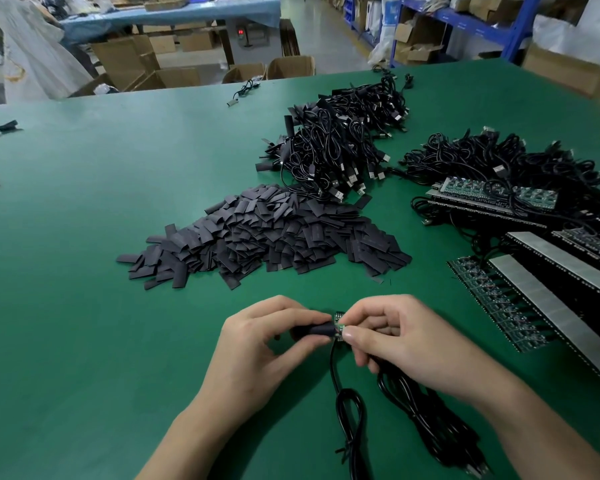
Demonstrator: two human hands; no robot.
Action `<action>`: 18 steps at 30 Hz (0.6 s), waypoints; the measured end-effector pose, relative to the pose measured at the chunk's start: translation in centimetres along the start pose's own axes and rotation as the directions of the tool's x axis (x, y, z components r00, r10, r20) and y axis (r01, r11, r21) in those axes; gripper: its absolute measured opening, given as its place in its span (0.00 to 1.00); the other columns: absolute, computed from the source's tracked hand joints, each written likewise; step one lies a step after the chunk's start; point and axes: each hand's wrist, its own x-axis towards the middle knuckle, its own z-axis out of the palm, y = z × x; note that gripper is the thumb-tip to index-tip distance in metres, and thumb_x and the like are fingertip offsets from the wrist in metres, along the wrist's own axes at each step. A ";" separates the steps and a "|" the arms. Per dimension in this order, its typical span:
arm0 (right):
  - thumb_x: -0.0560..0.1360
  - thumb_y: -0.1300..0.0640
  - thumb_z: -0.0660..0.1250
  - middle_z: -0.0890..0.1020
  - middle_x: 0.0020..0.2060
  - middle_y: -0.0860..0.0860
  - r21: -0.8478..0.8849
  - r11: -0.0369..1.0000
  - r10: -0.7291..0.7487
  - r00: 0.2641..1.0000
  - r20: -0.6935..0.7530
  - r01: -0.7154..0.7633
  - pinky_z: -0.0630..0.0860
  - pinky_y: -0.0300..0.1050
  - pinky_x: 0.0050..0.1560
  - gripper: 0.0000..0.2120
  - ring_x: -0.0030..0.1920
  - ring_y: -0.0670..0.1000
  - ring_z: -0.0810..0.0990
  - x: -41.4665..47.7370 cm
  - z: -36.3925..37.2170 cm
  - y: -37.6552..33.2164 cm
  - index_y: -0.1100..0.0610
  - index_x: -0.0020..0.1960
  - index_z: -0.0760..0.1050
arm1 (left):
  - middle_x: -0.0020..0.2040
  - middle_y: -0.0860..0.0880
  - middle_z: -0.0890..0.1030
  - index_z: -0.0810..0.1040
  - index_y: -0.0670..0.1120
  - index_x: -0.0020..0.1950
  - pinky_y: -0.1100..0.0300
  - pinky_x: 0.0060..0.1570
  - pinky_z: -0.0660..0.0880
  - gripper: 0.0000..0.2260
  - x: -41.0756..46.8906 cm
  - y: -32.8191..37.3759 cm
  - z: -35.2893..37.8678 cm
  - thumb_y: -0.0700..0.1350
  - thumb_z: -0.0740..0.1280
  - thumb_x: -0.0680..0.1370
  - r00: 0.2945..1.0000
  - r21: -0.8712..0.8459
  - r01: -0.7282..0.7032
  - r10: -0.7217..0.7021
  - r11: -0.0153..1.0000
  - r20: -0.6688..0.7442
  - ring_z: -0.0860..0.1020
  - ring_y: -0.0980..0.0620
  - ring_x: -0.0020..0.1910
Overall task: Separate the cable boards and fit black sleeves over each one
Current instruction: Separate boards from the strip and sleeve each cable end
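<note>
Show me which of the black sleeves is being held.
The black sleeve pinched by the left hand, its end at the small green board that the right hand holds. The others lie loose on the table, most in a heap.

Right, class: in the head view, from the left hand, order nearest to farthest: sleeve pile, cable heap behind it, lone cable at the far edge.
From the left hand:
1. Sleeve pile, just ahead, mid-table.
2. Cable heap, behind the pile.
3. Lone cable, far table edge.
</note>
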 end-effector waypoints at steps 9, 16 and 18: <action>0.80 0.55 0.72 0.84 0.34 0.49 -0.040 0.999 0.019 1.000 -0.024 -0.020 0.79 0.42 0.43 0.07 0.36 0.46 0.81 -0.3 -0.5 -0.4 0.47 0.44 0.82 | 0.46 0.59 0.83 0.88 0.51 0.52 0.70 0.45 0.74 0.08 -0.1 0.1 0.0 0.49 0.76 0.74 1.000 -0.016 0.014 -0.014 1.000 0.012 0.82 0.59 0.45; 0.79 0.57 0.72 0.82 0.33 0.46 -0.051 0.999 0.016 0.999 -0.029 -0.017 0.78 0.39 0.42 0.08 0.36 0.43 0.81 -0.2 -0.3 -0.3 0.48 0.43 0.82 | 0.47 0.58 0.84 0.88 0.50 0.53 0.63 0.45 0.78 0.08 -0.1 -0.1 0.0 0.48 0.76 0.75 0.999 -0.017 -0.012 0.012 1.000 0.033 0.83 0.58 0.46; 0.79 0.57 0.72 0.82 0.33 0.46 -0.059 0.998 0.017 1.000 -0.027 -0.018 0.78 0.39 0.41 0.07 0.36 0.43 0.80 -0.3 -0.3 -0.3 0.48 0.43 0.82 | 0.47 0.57 0.84 0.88 0.50 0.53 0.62 0.46 0.78 0.08 -0.1 -0.2 0.1 0.48 0.76 0.75 0.999 -0.017 -0.022 0.022 1.000 0.039 0.83 0.58 0.46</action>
